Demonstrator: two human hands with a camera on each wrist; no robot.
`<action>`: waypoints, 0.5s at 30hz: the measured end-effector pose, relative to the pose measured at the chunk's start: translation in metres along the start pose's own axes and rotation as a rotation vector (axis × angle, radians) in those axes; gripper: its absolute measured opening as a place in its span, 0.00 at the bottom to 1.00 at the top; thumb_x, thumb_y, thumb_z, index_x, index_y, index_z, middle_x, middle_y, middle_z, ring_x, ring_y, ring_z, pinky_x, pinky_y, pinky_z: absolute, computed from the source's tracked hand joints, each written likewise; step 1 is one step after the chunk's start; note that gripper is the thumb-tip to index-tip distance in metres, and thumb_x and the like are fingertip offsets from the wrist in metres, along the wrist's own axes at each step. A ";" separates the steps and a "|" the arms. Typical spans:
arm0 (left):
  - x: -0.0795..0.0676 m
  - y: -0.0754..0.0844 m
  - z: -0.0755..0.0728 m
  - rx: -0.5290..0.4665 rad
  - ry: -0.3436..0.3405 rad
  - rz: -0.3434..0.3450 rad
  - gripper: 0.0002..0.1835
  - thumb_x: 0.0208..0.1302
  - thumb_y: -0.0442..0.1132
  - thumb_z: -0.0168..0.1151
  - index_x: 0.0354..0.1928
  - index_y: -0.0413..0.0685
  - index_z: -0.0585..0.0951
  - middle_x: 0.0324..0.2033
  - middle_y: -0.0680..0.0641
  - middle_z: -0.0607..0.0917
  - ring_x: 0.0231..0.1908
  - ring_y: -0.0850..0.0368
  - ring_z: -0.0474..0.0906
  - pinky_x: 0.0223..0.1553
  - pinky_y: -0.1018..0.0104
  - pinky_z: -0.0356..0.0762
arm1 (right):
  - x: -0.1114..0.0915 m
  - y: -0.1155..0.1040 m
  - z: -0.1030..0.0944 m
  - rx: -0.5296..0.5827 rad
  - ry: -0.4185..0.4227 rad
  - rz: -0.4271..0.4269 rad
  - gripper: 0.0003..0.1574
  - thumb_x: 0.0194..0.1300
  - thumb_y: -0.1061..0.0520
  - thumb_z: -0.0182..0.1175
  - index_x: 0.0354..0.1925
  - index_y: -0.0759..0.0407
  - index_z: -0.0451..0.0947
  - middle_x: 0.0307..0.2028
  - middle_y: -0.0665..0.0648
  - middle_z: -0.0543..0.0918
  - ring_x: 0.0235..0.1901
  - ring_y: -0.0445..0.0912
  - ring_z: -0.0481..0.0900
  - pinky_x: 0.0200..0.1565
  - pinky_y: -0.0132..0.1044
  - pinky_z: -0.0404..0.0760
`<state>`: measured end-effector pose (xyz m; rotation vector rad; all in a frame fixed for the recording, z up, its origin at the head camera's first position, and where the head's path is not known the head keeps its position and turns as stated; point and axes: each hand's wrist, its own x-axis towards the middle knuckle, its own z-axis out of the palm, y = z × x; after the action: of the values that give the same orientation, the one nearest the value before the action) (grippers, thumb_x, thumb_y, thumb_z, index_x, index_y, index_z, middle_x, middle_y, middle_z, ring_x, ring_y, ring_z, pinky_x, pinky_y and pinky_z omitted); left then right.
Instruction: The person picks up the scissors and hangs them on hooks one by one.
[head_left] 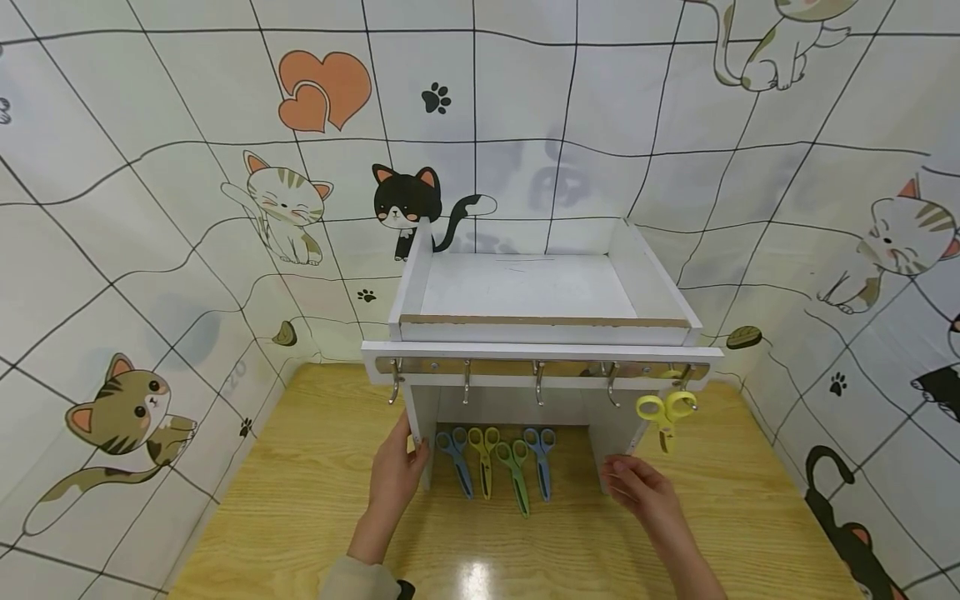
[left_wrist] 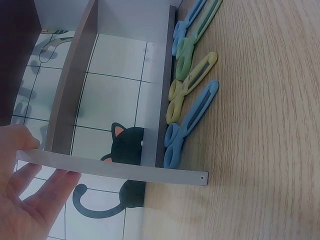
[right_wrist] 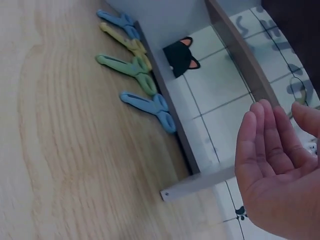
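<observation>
Biggest thing here is the cat-print backdrop [head_left: 517, 92], up behind both grips and out to either side. The wood counter [head_left: 300, 500] runs underneath them. Between the two grips stands a white shelf unit [head_left: 525, 287], with a hook rail [head_left: 502, 367] across its front, higher than either grip. Left grip [head_left: 396, 467] is pinching the unit's left side panel [head_left: 426, 417], thumb on one face, fingers on the other. Right grip [head_left: 645, 487] is loose, fingers together, right by the other side panel; can't tell if it's touching. Four scissors lie on the counter between the grips, going left to right: blue pair [head_left: 461, 467], yellow pair [head_left: 485, 471], green pair [head_left: 519, 485], second blue pair [head_left: 543, 471]. Another yellow pair [head_left: 666, 419] hangs off the end hook, above the right grip.
</observation>
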<state>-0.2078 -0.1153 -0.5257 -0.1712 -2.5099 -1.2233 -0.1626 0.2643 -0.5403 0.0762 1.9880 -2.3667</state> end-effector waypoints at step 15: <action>0.000 0.000 -0.001 -0.004 -0.005 -0.004 0.28 0.66 0.32 0.62 0.66 0.56 0.71 0.56 0.43 0.84 0.56 0.42 0.81 0.43 0.54 0.90 | 0.022 0.027 0.030 -0.187 -0.179 0.085 0.23 0.74 0.63 0.52 0.57 0.83 0.68 0.40 0.46 0.86 0.40 0.35 0.85 0.48 0.32 0.88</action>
<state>-0.2072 -0.1157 -0.5254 -0.1704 -2.5131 -1.2315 -0.1831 0.2300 -0.5630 -0.0557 2.0634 -2.0473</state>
